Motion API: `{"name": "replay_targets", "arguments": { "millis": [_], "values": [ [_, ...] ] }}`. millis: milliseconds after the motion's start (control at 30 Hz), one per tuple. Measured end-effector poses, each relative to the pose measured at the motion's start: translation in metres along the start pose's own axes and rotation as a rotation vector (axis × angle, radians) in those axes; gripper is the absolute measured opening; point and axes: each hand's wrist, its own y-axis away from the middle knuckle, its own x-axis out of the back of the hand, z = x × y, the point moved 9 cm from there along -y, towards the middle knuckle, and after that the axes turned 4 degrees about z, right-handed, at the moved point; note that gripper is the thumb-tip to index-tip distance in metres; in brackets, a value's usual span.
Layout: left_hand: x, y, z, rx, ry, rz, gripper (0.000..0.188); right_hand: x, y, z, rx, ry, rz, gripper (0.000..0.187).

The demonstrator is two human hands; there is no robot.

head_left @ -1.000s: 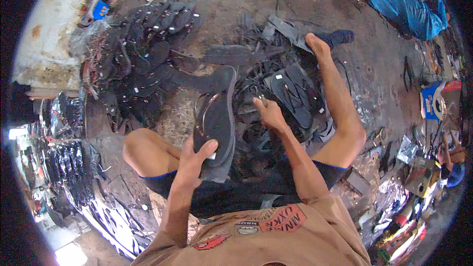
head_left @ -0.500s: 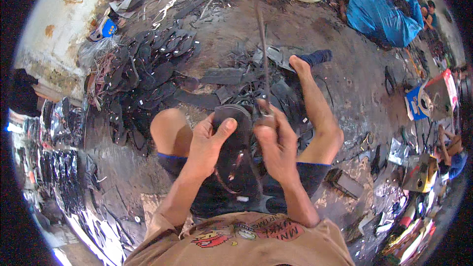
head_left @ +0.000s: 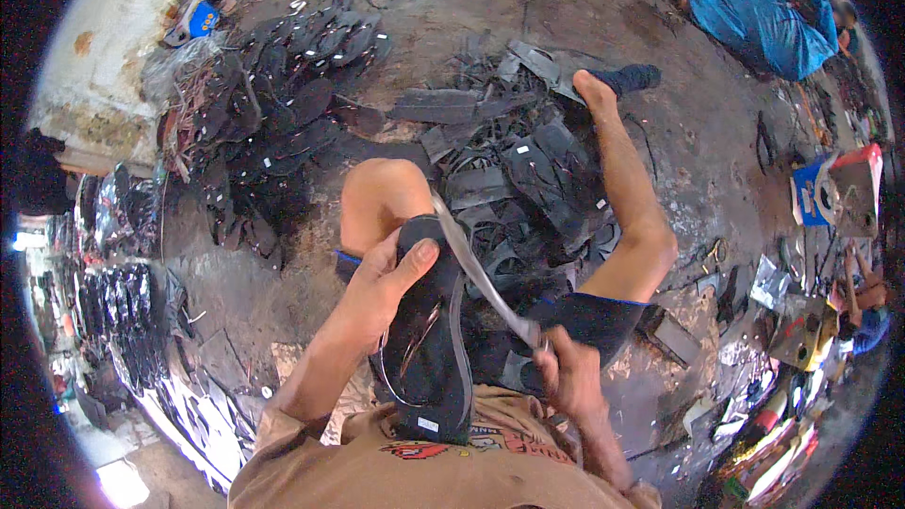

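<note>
My left hand (head_left: pixel 382 278) grips the toe end of a black flip-flop (head_left: pixel 429 344), thumb on top. Thin shiny straps show on the flip-flop, and a small white label is at its near end. A greyish line follows its right edge. In my right hand (head_left: pixel 572 372), closed round the handle, is a knife with a long curved blade (head_left: pixel 481 278). Its blade slants from my right hand up to the left, its far part beside the flip-flop's toe. Whether the edge touches the sole I cannot tell.
Black flip-flops (head_left: pixel 273 104) are heaped at the left. Dark sole scraps (head_left: pixel 481 188) lie between my legs. A blue sack (head_left: pixel 754 14) stands at the far right. Boxes (head_left: pixel 848 188) and another person's arm (head_left: pixel 853 287) are at the right edge.
My right hand has drawn the knife nearer and to the right; its blade now slants left rather than pointing away. The flip-flop shows more fully, and my left knee has shifted right.
</note>
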Motion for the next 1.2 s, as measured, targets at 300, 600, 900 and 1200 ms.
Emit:
{"name": "replay_targets", "arguments": {
  "millis": [300, 600, 900, 1200],
  "values": [
    [-0.007, -0.008, 0.021, 0.01, -0.122, -0.013, 0.05, 0.05, -0.136, -0.096, 0.209, 0.187, -0.336, 0.045],
    [0.06, -0.019, 0.118, -0.605, -0.408, 0.406, 0.044, 0.086, -0.21, -0.062, 0.089, -0.491, 0.2, 0.047],
    [-0.034, -0.036, 0.024, -0.083, 0.699, 0.09, 0.033, 0.058, -0.057, -0.002, 0.243, -0.373, 0.496, 0.032],
    [-0.041, -0.019, -0.009, -0.051, 0.664, 0.099, 0.038, -0.002, 0.027, 0.025, -0.078, -0.144, 0.103, 0.041]
  ]
}}
